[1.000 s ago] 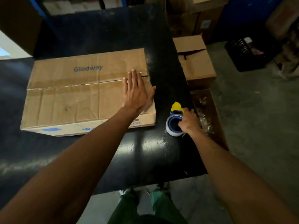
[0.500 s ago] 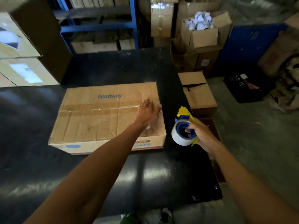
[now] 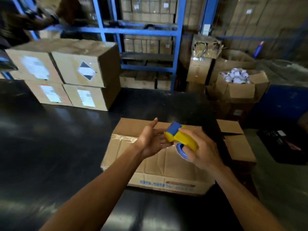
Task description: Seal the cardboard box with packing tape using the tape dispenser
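Observation:
A flat brown cardboard box (image 3: 155,165) lies on the black table (image 3: 66,147), with clear tape along its lengthwise seam. Above the box my right hand (image 3: 203,152) grips the yellow and blue tape dispenser (image 3: 180,139), which carries a roll with a blue core. My left hand (image 3: 151,140) is lifted off the box, palm turned up and fingers spread, right beside the dispenser's front end; whether the fingertips touch it is unclear. Both hands hide the middle right of the box top.
Stacked labelled cartons (image 3: 66,75) stand on the table at the back left. Blue shelving (image 3: 146,32) with boxes rises behind. To the right, beyond the table edge, are a closed carton (image 3: 236,144), an open carton of white rolls (image 3: 238,85) and a black crate (image 3: 283,144).
My right hand lifted the dispenser from the table and carried it left over the box. My left hand came off the box top and turned palm up beside it. The camera tilted upward.

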### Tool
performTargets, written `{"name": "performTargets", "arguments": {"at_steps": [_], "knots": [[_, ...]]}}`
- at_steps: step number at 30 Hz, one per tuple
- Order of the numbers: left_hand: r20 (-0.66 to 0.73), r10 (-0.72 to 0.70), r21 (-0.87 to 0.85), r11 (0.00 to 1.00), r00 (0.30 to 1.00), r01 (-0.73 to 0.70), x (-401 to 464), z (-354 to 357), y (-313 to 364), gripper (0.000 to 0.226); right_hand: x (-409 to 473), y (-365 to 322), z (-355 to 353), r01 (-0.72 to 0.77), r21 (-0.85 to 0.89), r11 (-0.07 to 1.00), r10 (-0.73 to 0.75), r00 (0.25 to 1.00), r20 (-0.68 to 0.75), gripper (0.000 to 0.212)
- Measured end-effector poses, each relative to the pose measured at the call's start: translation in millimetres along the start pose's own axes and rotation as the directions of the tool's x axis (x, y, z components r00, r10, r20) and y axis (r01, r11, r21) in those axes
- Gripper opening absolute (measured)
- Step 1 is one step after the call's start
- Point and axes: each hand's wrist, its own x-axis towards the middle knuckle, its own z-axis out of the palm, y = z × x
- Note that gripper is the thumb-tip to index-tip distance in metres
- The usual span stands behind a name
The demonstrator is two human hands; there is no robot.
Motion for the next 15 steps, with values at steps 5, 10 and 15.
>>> {"name": "performTargets", "arguments": {"at_steps": [5,10,15], "knots": [[-0.127,0.04,-0.041,0.998,0.991,-0.045,-25.6,-41.6,20.4,0.047,26.7,-23.2,43.2,0.127,-0.134,0.983,-0.109,0.985,0.134,0.062],[-0.243,0.05,-0.054,0.996,0.969,-0.065,-25.0,-79.9,37.2,0.017,57.1,-42.0,80.0,0.153,-0.004,0.988,-0.151,0.976,0.155,0.064],[-0.497,0.111,-0.002,0.992,0.861,-0.13,-5.0,-110.8,58.9,0.018,91.2,-56.2,108.8,0.159,-0.006,0.987,-0.154,0.966,0.209,0.063]]}}
